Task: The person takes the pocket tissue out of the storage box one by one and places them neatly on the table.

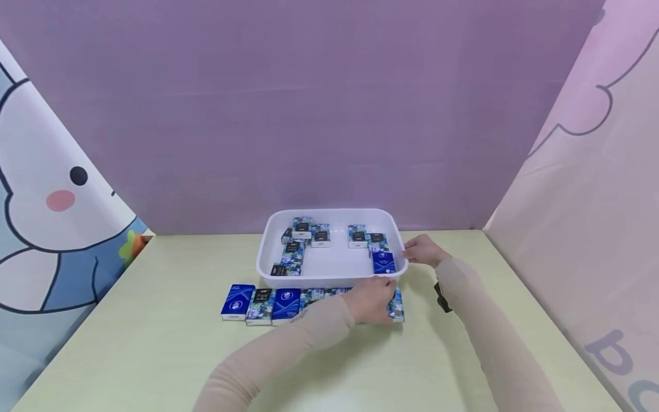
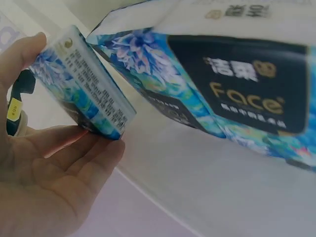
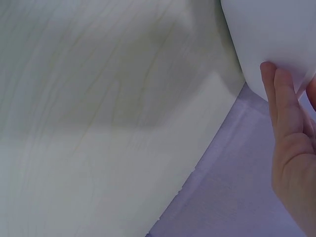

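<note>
My left hand (image 1: 369,300) is at the right end of a row of tissue packs in front of the white tray (image 1: 332,282). Between its thumb and fingers it holds a blue floral tissue pack (image 2: 81,81). Beside that pack, the left wrist view shows a larger-looking floral pack (image 2: 256,89) marked "Face". My right hand (image 1: 424,250) grips the tray's right side; in the right wrist view its fingers (image 3: 285,98) lie against the outer wall, with the thumb partly out of frame.
Floral packs (image 1: 321,235) lie in the tray's left part, some stacked, and more lie at its right with a dark blue pack (image 1: 383,262). Dark blue packs (image 1: 238,301) also stand in the front row. A purple backdrop (image 1: 329,114) rises behind the table.
</note>
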Demonstrator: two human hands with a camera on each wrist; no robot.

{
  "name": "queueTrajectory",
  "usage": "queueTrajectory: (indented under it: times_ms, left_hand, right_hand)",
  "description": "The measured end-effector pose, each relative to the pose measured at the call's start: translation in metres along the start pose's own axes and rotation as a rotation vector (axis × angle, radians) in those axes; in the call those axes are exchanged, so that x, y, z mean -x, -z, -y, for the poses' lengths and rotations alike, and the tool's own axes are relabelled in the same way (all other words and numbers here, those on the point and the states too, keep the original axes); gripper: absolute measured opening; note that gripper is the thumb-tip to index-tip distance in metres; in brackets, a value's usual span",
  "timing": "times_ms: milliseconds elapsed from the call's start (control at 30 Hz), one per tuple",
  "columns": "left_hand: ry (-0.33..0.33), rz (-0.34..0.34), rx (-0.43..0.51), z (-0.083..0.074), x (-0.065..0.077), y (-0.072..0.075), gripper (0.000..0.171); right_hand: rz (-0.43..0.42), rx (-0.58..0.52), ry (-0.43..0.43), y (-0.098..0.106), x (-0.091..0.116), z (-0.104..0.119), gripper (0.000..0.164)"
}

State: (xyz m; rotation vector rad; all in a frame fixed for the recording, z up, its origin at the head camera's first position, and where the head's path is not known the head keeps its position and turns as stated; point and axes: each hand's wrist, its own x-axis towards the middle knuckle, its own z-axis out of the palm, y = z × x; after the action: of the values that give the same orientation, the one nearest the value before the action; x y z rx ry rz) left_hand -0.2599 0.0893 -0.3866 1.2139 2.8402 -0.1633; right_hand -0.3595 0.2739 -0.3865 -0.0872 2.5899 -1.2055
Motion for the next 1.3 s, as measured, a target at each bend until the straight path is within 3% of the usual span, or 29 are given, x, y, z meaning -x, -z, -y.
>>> queueTrajectory:
  times_ms: [267,600,733,1000,1300]
  left_hand:
    - [-0.007,0.002,-0.007,0.001,-0.005,-0.009,0.078]
    - [0.042,0.028,0.021,0.003,-0.003,-0.019,0.069]
    - [0.053,0.015,0.003,0.002,-0.002,-0.021,0.066]
    - [0.072,-0.033,-0.049,0.002,0.0,-0.026,0.041]
    - [0.082,-0.03,-0.097,-0.001,0.002,-0.027,0.039]
  right_hand:
    - [-0.003,-0.015,-0.024,-0.002,-0.003,0.001,0.035]
    - [-0.006,-0.034,-0.019,-0.003,-0.001,0.003,0.036]
    - [-0.003,-0.035,-0.012,-0.003,0.0,0.003,0.036]
    - [-0.004,0.014,-0.023,-0.002,0.004,0.007,0.036]
    - [-0.017,0.011,-0.026,-0.003,0.005,0.005,0.037]
